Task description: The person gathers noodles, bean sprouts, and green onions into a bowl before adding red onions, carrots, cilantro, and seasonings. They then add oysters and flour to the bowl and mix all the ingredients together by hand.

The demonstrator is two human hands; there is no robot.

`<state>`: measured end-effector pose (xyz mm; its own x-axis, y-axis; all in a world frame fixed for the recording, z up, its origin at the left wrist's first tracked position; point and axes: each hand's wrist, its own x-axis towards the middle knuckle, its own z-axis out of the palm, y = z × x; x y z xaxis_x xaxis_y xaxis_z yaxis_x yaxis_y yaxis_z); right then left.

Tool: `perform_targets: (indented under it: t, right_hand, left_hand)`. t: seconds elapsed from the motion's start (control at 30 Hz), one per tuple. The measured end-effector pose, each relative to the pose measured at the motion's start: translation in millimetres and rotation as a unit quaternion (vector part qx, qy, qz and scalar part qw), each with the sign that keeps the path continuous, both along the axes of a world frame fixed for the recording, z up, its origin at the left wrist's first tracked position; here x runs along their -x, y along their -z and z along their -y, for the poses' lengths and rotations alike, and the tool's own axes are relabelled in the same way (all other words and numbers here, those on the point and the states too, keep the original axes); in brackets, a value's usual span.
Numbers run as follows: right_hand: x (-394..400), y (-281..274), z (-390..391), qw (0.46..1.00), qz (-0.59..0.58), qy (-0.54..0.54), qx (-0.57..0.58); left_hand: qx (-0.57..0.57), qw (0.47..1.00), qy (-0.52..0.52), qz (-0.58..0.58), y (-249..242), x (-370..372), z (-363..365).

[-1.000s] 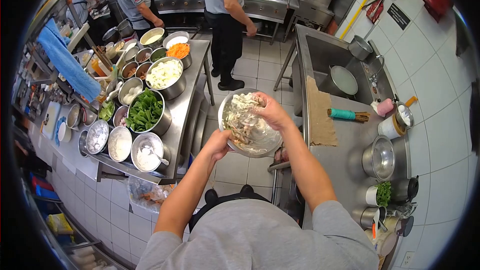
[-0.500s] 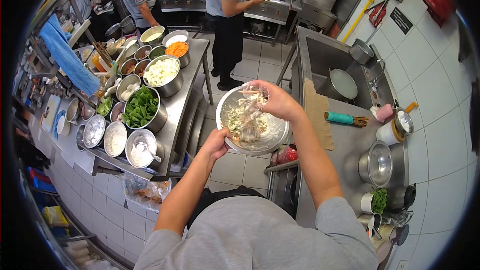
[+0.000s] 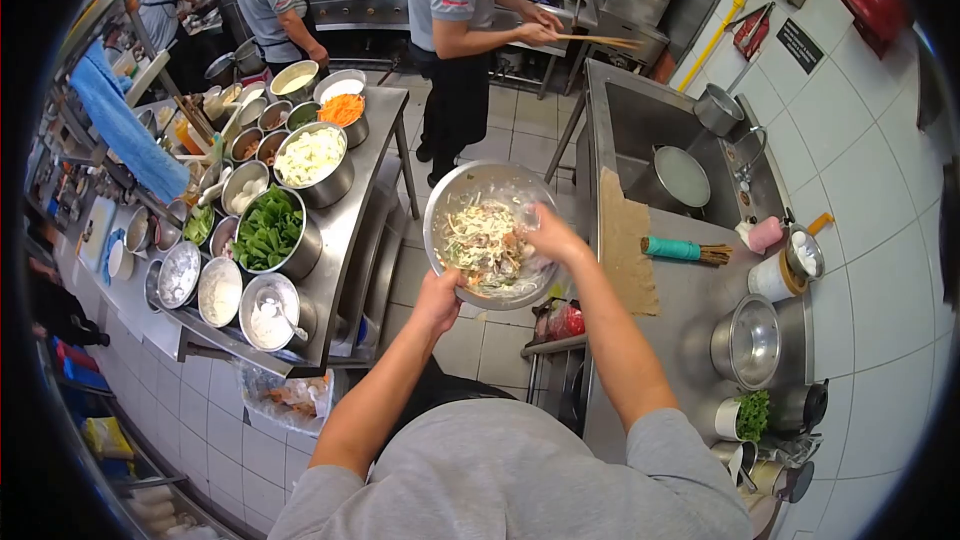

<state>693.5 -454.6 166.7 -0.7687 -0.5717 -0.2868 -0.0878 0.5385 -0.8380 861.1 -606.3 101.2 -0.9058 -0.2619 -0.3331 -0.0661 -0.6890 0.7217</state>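
Note:
A metal bowl (image 3: 452, 180) is held up in front of me, over the floor between the two counters. My left hand (image 3: 438, 302) grips its lower left rim. Inside lies a coated mix (image 3: 485, 240) of shredded pale, green and orange pieces. My right hand (image 3: 545, 233) is inside the bowl at its right side, beside the mix; its fingers are blurred and partly coated, so what they hold is unclear.
On the left counter (image 3: 378, 130) stand pots of greens (image 3: 272, 230), chopped pale vegetable (image 3: 312, 155) and shredded carrot (image 3: 342, 109). To the right are a sink (image 3: 640, 120), a turquoise-wrapped bundle (image 3: 672, 248) and a bowl (image 3: 746, 342). A co-worker (image 3: 450, 40) holds long sticks ahead.
My right hand has moved down and right from above the mix to the bowl's right side. The bowl tilts differently, showing more of the mix. The co-worker's sticks have swung lower.

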Motion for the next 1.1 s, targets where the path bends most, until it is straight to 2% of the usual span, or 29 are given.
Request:
perform_targets:
  t: [0.03,0.07,0.1,0.17,0.27,0.3,0.33,0.4,0.43,0.47,0.53,0.6,0.67,0.73,0.8,0.83,0.87,0.97,1.0,1.07,1.1]
  right_hand:
    - [-1.9,9.4,2.5,0.986,0.158,0.055,-0.003]
    - [-2.0,24.1,6.0,0.985,0.16,0.057,-0.005]
    - [-0.4,43.7,10.5,0.98,0.186,0.062,0.039]
    - [-7.7,47.8,22.4,0.956,0.252,0.075,0.132]
    - [-8.5,40.4,42.7,0.942,0.291,0.059,0.155]
    - [0.2,63.6,48.2,0.914,0.318,0.063,0.246]
    - [6.0,73.4,52.3,0.913,0.319,0.06,0.246]
    - [18.4,84.5,57.7,0.855,0.377,0.069,0.349]
    - [24.0,86.9,62.1,0.831,0.396,0.058,0.387]
    - [31.9,88.3,63.8,0.83,0.397,0.057,0.387]
    - [49.7,79.1,64.7,0.878,0.327,0.017,0.348]
    - [58.2,37.0,66.1,0.895,0.312,0.008,0.32]
    - [73.3,14.3,71.4,0.949,0.186,-0.129,0.218]
    - [76.3,-2.3,77.5,0.955,0.158,-0.13,0.216]
    - [85.6,-20.6,83.3,0.97,0.113,-0.192,0.097]
    - [92.0,-23.8,85.6,0.974,0.082,-0.195,0.078]
    - [100.0,-25.0,89.6,0.975,0.08,-0.193,0.077]
    - [124.4,-6.6,104.4,0.976,-0.092,-0.167,-0.106]
    - [128.1,8.0,113.2,0.976,-0.091,-0.166,-0.107]
    - [125.1,35.3,132.8,0.956,-0.168,-0.19,-0.15]
    - [117.6,40.3,141.1,0.954,-0.184,-0.214,-0.105]
  left_hand:
    - [0.038,0.999,-0.028,-0.003,2.3,3.0,-2.6]
    - [0.036,0.999,-0.026,-0.001,7.6,5.0,-3.7]
    - [0.082,0.997,-0.014,-0.002,15.3,7.4,-3.3]
    - [0.136,0.99,0.047,0.011,12.0,12.5,4.8]
    - [0.173,0.981,0.087,0.017,18.1,25.4,15.7]
    - [0.167,0.98,0.104,0.012,30.7,33.0,24.5]
    - [0.168,0.981,0.101,0.013,24.5,36.3,34.7]
    - [0.058,0.974,0.198,0.092,8.6,47.3,56.3]
    - [0.048,0.977,0.184,0.098,-0.9,51.5,62.7]
    - [0.048,0.977,0.183,0.099,1.3,56.4,71.0]
    - [-0.047,0.982,0.163,0.085,8.9,62.7,89.7]
    - [-0.062,0.982,0.158,0.087,8.1,69.6,105.2]
    - [-0.07,0.98,0.146,0.117,17.9,78.6,119.5]
    - [-0.092,0.981,0.141,0.102,32.9,86.7,125.1]
    - [-0.133,0.985,0.081,0.07,35.2,94.5,128.3]
    - [-0.101,0.988,0.09,0.08,29.9,94.2,131.4]
    - [-0.101,0.988,0.092,0.077,27.7,97.0,134.1]
    - [-0.087,0.987,0.12,0.065,26.0,104.6,136.8]
    - [-0.087,0.987,0.121,0.066,24.2,108.1,136.6]
    - [-0.089,0.982,0.144,0.08,23.1,114.9,134.8]
    - [-0.092,0.982,0.143,0.087,24.3,119.5,133.2]
